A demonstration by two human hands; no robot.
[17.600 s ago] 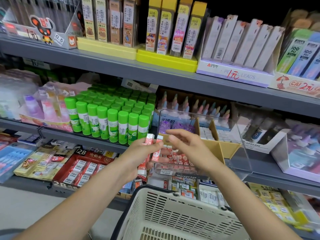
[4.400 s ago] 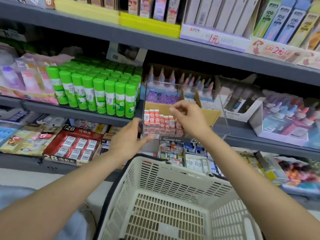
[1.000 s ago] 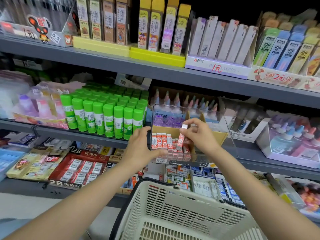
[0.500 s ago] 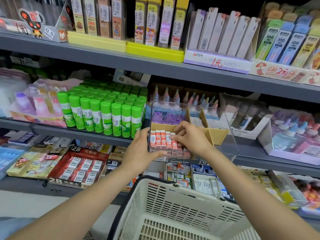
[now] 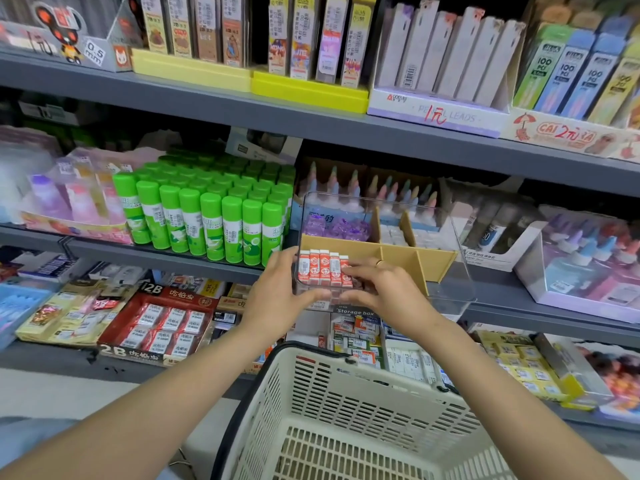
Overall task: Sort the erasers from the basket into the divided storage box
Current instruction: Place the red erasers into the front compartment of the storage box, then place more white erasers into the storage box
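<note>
A clear storage box (image 5: 458, 278) with cardboard dividers stands on the middle shelf. Several red-and-white erasers (image 5: 320, 271) stand upright in a row in its front-left compartment. My left hand (image 5: 278, 292) grips the box's front-left corner, fingers along the left wall and thumb across the front. My right hand (image 5: 379, 287) lies over the right end of the row, its fingers flat on the erasers and thumb at the box's front. The cream plastic basket (image 5: 363, 393) sits below the hands; the part of its inside that shows holds nothing.
Green glue sticks (image 5: 207, 216) stand tightly packed left of the box. Glue bottles in a white tray (image 5: 588, 271) are on its right. Boxed erasers (image 5: 162, 323) fill the lower shelf. The grey upper shelf edge (image 5: 311, 123) overhangs the box.
One second ago my right hand pinched an eraser above the row. It lowered the eraser into the row, and its fingers now lie flat on the erasers. The left hand kept its hold.
</note>
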